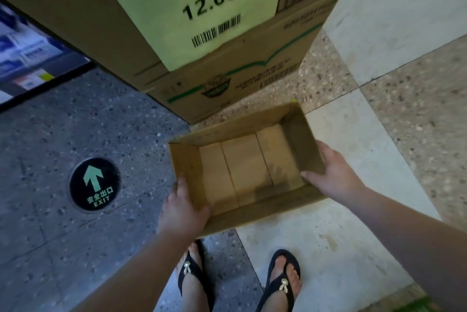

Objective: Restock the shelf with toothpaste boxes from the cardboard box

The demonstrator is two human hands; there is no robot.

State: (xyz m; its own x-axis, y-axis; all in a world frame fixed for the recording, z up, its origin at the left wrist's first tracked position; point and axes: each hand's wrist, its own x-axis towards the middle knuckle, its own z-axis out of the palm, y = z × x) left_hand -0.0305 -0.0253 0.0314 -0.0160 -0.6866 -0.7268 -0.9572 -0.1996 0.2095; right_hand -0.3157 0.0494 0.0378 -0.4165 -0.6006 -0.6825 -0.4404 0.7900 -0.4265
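Cardboard box (249, 167) held up over the floor in both hands, open top facing up, just in front of a stack of big cartons (227, 79). Left hand (183, 206) clamped on near-left corner, thumb hooked over rim, fingers presumably under (hidden). Right hand (333, 172) gripping right end wall, thumb tip inside, fingers round the outside. Inside: bare bottom flaps only, no toothpaste boxes visible, so prob. emptied already. Shelf (27, 56) at far left, blurred, blue-white packs on it, well apart from the box.

Handling, as a judgement: very light now, near-weightless w/o contents. Corrugated walls stiff enough edge-on but thin; likely to flex or skew if squeezed mid-wall. Best hold at corners or end walls (as now), thumbs over rim. Not slippery, dry matte card. Not fragile; no harm if dropped. Bottom flaps look closed but seam hold unknown, so no pressing down on them.

Round exit marker (95, 184) set in floor to the left; sandalled feet (280, 281) below.
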